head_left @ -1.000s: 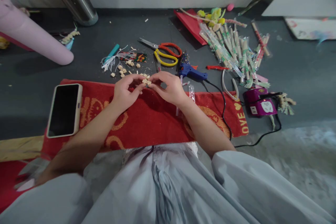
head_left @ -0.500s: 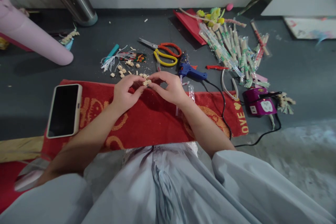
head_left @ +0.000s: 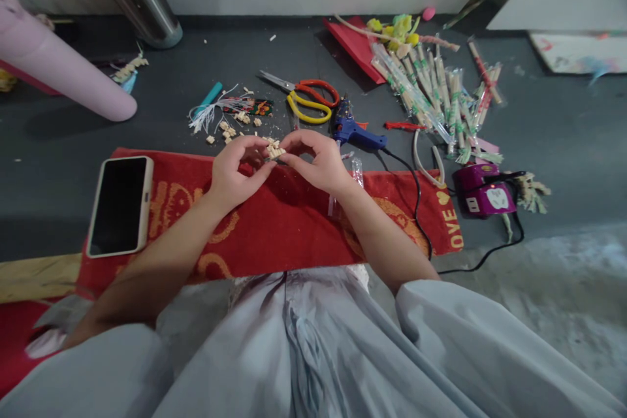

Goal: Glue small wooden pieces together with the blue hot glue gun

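Note:
Between my two hands is a small cluster of pale wooden stick pieces (head_left: 275, 149), held above the far edge of a red towel (head_left: 289, 228). My left hand (head_left: 240, 171) pinches it from the left with thumb and fingers. From the right, my right hand (head_left: 317, 160) grips it with thumb and forefinger. Just beyond my left hand lie several loose pale wooden bits (head_left: 228, 130) on the dark table. A blue glue gun (head_left: 360, 135) rests beyond my right hand, and scissors (head_left: 313, 98) with red and yellow handles lie behind the hands.
A phone (head_left: 121, 206) lies on the towel's left end. Wrapped chopsticks (head_left: 431, 88) are heaped at the back right. A purple power block (head_left: 484, 191) with a black cord (head_left: 416, 199) sits on the right. A pink bottle (head_left: 63, 65) and white strings (head_left: 215, 111) are on the left.
The wooden cluster has been tilted between my fingers, so more of its stacked pieces show. My hands have stayed nearly in place, with only the fingers shifting slightly.

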Available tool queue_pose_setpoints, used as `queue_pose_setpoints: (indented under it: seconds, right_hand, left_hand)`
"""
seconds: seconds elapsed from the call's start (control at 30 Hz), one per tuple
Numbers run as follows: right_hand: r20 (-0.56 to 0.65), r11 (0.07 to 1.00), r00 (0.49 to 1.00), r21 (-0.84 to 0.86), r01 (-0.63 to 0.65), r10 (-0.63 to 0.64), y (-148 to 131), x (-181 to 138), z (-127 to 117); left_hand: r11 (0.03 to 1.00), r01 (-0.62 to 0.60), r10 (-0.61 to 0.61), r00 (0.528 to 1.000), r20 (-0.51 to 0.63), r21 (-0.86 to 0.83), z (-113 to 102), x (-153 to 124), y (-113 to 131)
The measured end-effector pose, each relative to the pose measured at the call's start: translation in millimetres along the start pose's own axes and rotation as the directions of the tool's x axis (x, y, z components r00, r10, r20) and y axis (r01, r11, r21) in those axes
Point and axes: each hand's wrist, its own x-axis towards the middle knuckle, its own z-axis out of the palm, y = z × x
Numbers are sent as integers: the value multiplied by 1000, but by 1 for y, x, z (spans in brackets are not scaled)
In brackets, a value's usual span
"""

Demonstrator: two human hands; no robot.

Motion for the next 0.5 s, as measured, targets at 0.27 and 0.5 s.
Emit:
queue_pose_setpoints:
  seconds: [0.27,0.5]
  right_hand:
    - [-18,977,982,-102,186,-188,0,1,-2]
    - [-17,994,997,-73,76,-78,-1,0,-2]
  left_hand:
    - [997,24,-26,999,30,78,-5,5,3]
    - [995,-27,25,999,24,96,-5,5,2]
